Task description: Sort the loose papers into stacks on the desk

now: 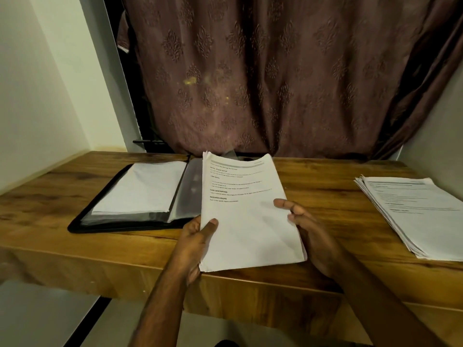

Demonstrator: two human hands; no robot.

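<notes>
Head view: both hands hold 1 bundle of printed papers (246,211) above the front edge of the wooden desk (325,196). The left hand (198,244) pinches its lower left edge, thumb on top, fingers curled beneath; the right hand (308,226) grips the right edge, thumb on the page. An open black folder (130,196) with sheets lies on the desk's left part, a fanned stack (416,214) on its right end. Risk: the bundle looks loosely aligned, so relaxing either pinch could let sheets slide off the desk front.
</notes>
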